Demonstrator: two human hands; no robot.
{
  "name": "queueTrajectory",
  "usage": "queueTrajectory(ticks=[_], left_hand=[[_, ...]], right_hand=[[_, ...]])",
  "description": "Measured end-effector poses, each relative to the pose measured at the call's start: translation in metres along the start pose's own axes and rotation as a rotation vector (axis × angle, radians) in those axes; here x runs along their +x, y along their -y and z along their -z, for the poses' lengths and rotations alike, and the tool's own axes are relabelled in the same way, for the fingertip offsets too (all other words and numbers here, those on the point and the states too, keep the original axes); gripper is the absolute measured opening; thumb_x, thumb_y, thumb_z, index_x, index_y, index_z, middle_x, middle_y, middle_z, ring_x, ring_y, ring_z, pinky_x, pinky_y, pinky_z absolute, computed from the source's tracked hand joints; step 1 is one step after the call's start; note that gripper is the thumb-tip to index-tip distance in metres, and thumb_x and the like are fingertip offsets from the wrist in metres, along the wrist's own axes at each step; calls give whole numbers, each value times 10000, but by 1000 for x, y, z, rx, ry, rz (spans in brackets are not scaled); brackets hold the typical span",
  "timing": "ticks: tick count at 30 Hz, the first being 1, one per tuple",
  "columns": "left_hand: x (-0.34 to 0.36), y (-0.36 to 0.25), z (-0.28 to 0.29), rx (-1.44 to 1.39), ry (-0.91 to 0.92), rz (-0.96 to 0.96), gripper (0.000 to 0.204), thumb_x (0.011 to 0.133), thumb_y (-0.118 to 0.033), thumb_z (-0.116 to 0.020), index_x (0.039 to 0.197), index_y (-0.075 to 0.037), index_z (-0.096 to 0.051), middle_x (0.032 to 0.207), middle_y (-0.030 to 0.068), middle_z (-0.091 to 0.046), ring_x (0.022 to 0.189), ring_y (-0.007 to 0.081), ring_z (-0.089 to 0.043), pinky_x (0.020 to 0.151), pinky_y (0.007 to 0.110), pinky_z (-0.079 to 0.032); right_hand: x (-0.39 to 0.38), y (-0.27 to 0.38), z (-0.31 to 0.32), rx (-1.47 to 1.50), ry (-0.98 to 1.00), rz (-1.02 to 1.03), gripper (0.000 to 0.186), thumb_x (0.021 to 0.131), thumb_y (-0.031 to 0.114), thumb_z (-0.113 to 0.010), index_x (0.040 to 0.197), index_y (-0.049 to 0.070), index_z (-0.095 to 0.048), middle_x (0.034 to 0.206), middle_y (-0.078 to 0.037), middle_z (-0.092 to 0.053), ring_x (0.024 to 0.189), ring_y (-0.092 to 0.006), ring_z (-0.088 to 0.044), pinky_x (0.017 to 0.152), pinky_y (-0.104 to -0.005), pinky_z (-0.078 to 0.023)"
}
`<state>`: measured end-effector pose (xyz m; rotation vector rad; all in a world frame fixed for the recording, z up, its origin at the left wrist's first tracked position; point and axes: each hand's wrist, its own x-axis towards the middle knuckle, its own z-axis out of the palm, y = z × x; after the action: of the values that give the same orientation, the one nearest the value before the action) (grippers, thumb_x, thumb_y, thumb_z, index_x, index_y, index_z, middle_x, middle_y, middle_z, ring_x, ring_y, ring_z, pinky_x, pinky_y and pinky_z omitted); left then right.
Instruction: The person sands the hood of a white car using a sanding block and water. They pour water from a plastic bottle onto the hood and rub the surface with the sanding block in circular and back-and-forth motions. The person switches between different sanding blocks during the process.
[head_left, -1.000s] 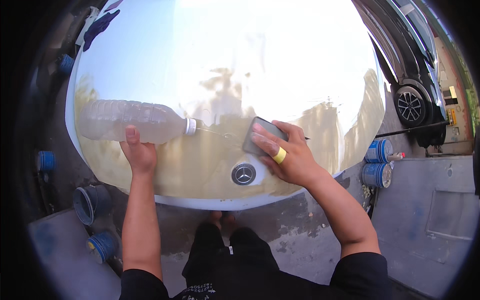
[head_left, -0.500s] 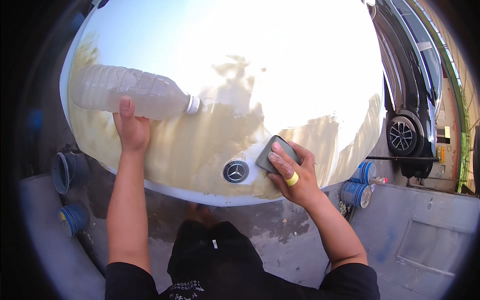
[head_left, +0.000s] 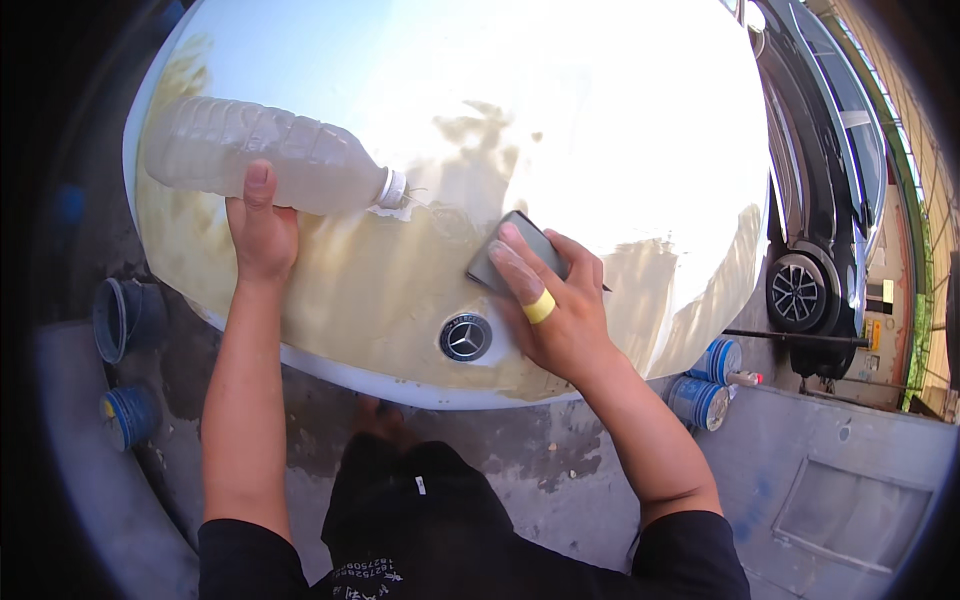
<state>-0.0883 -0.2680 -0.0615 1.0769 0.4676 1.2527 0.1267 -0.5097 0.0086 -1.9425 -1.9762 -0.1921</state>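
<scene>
My left hand (head_left: 266, 235) is wrapped round the underside of a large clear plastic bottle (head_left: 300, 150), thumb up on its near side. The bottle lies on its side, its white cap pointing right and thin streams at the cap. It holds cloudy liquid. My right hand (head_left: 570, 315) grips a flat grey sanding block (head_left: 540, 246) against the white car hood (head_left: 620, 110), fingers over its top. A yellow band circles one whitened finger. Yellowish wet film covers the hood's front. The round emblem (head_left: 466, 338) sits just left of and nearer than the right hand.
Beyond the hood on the right stands a dark car (head_left: 840, 160). Blue-and-white buckets (head_left: 700, 400) sit on the ground at right. At left are a dark bucket (head_left: 125, 320) and a blue bucket (head_left: 132, 417). My legs are close to the hood's front edge.
My right hand has slid the sanding block up and left across the hood, farther from the front edge. The left hand and bottle have moved slightly away from me.
</scene>
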Motion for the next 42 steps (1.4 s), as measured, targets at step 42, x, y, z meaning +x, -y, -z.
queueTrajectory(ticks=[42], left_hand=[[2, -7, 3, -83, -30, 55, 648, 950, -452, -630, 1408, -51, -408, 1344, 74, -501, 1233, 223, -508, 1055, 409, -420]], right_hand=[[68, -31, -5, -9, -74, -248, 595, 829, 161, -725, 1380, 102, -511, 1246, -143, -646, 1103, -414, -533, 992, -479, -396]])
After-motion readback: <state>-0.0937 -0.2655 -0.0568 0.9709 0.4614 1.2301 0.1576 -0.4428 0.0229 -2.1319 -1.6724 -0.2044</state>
